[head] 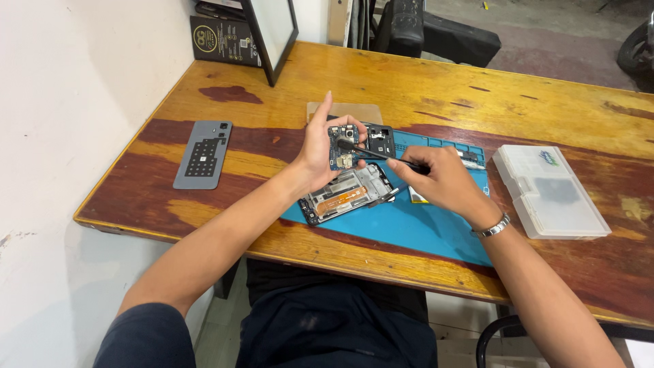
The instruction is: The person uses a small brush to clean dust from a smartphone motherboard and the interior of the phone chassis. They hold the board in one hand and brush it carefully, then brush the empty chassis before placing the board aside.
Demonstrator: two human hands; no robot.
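While the left hand (320, 153) steadies the opened phone (347, 180), a black tool (371, 153) seemingly probes it.

Opened phone (347, 187) – back off, circuit board exposed – on blue mat.

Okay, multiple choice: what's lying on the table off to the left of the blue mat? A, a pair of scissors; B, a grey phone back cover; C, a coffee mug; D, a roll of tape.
B: a grey phone back cover lies flat on the wooden table, left of the blue mat.
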